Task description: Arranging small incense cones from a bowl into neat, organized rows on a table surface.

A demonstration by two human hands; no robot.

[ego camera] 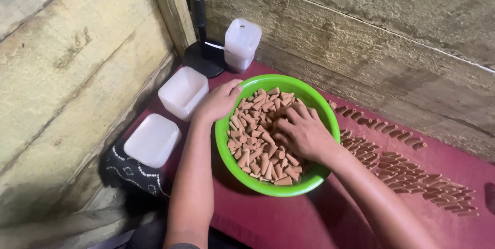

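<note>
Tubs (pixel 183 92) (white, lidded) flank bowl (pixel 225 134) beside left hand (pixel 219 102).

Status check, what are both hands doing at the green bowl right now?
Left hand on the green bowl rim. Right hand down in the cones. Nothing in the way.

I noted a round green bowl (pixel 309 96) sitting upright on the dark red cloth, filled with small tan cones (pixel 256 125) heaped loosely at all angles. More cones lay in rows just right of it.
</note>
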